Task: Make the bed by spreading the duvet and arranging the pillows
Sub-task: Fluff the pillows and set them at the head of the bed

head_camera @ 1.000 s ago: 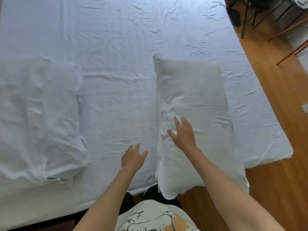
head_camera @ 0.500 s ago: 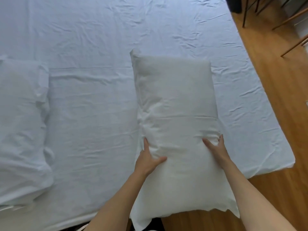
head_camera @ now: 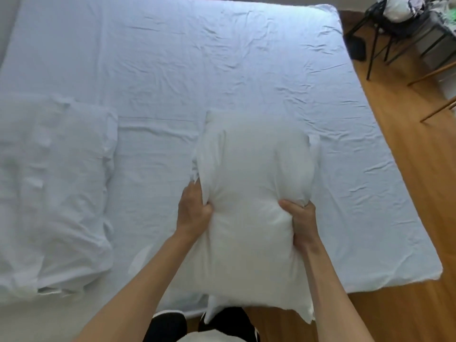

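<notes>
A plump white pillow (head_camera: 254, 193) is raised off the near right part of the bed, its near end hanging past the bed's edge. My left hand (head_camera: 193, 211) grips its left side and my right hand (head_camera: 299, 218) grips its right side, fingers dug into the fabric. A second white pillow (head_camera: 51, 193) lies flat and crumpled on the bed's left side. The bed (head_camera: 172, 65) is covered by a wrinkled white sheet; I cannot make out a separate duvet.
Wooden floor (head_camera: 407, 193) runs along the bed's right side. Dark chair legs (head_camera: 372, 53) and a cluttered chair stand at the top right. My dark shoes (head_camera: 170, 324) are on the floor at the bed's near edge.
Both hands went from open above the pillow to its two sides, then closed on it. The pillow has bunched up and lifted off the sheet.
</notes>
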Demonstrator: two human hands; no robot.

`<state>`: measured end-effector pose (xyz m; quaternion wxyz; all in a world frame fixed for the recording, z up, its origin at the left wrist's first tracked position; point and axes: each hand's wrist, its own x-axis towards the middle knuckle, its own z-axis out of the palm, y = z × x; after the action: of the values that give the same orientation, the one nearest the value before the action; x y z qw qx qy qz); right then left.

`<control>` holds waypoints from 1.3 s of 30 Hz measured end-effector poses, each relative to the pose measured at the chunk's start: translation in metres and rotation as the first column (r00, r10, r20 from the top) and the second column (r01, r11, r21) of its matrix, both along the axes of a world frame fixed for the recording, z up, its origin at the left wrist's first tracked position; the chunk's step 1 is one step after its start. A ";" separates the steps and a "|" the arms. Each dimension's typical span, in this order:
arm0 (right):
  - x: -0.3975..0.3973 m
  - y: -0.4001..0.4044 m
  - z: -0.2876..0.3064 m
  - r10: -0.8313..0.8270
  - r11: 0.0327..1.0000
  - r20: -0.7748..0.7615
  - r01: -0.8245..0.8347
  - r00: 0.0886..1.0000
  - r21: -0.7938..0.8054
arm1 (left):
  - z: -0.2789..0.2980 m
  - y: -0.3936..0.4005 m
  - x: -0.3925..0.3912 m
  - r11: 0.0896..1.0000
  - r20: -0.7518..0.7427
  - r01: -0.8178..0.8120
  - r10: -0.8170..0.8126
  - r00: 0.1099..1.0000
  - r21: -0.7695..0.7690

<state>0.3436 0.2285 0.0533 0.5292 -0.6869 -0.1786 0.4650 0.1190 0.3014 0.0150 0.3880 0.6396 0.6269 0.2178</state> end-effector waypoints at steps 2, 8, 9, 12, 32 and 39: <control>-0.042 0.012 0.024 0.036 0.998 -0.040 -0.034 0.999 0.046 | 0.028 0.016 -0.043 0.995 -0.018 -0.011 0.013 1.000 0.101; -0.195 0.055 0.085 0.183 0.970 -0.102 -0.162 0.978 0.181 | 0.111 0.029 -0.207 0.951 -0.014 -0.186 0.196 0.981 0.248; -0.223 0.063 0.094 0.210 0.961 -0.114 -0.183 0.971 0.207 | 0.125 0.028 -0.236 0.937 -0.018 -0.219 0.233 0.972 0.272; -0.306 0.083 0.117 0.317 0.919 -0.127 -0.271 0.940 0.285 | 0.165 0.029 -0.325 0.897 -0.037 -0.286 0.316 0.948 0.337; -0.499 0.119 0.009 0.798 0.590 0.202 -0.664 0.568 -0.459 | 0.075 0.007 -0.489 0.985 -0.621 -0.138 0.042 0.783 -0.107; -0.350 0.089 -0.022 0.691 0.670 0.187 -0.521 0.698 -0.530 | 0.040 -0.001 -0.339 0.979 -0.499 0.032 -0.131 0.856 -0.203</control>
<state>-0.0069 0.3170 0.0314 0.1274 -0.7603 -0.3886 0.5046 -0.2203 0.3000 0.0550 0.2758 0.6609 0.6971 -0.0360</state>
